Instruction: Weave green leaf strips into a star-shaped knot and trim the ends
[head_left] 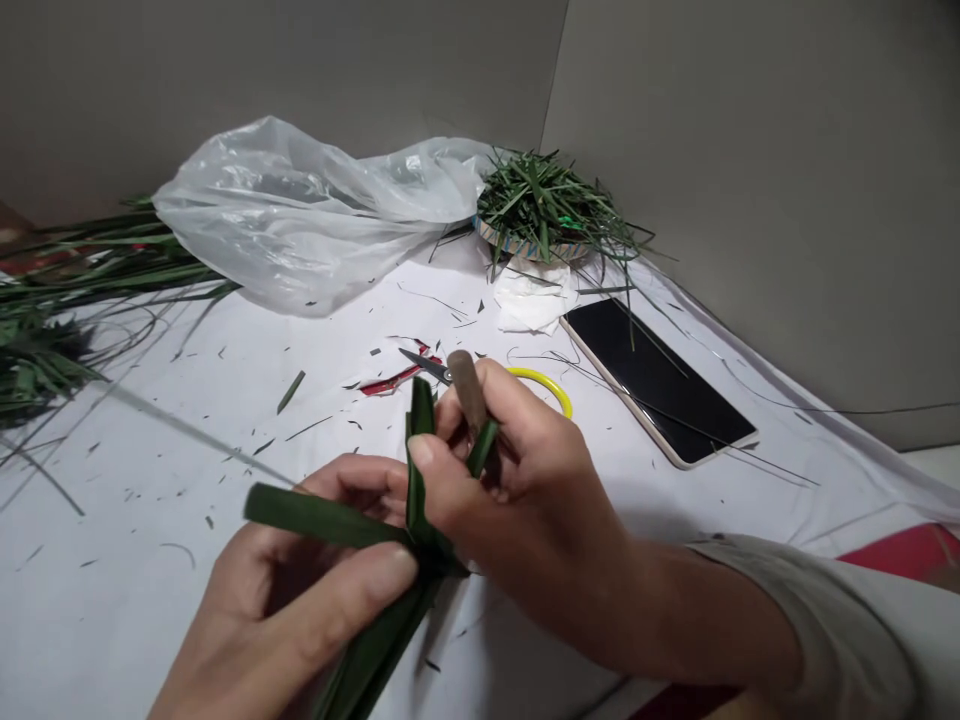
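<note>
- the folded green leaf strips (429, 548) were low in the middle of the view, held up over the white surface (120, 610) between both hands.
- the left hand (277, 615) pinched them near the fold, its thumb on the near side; its other fingers were partly hidden behind leaf.
- the right hand (536, 490) was narrow around the upright strip, thumb pressed against it, its inner fingers hard to make out.
- a brownish flat piece (467, 390) stuck up from the right hand; its lower end was covered, and what it was could not be told.
- the lower strips ran off the bottom edge, their ends cut off.
- their long axis slanted from lower left up to the fold; from there one strip pointed away from the person and another pointed left, past the left thumb.
- the right hand hid part of the yellow-handled scissors (553, 383).
- at left, the frame cut off a leaf bundle (45, 365).
</note>
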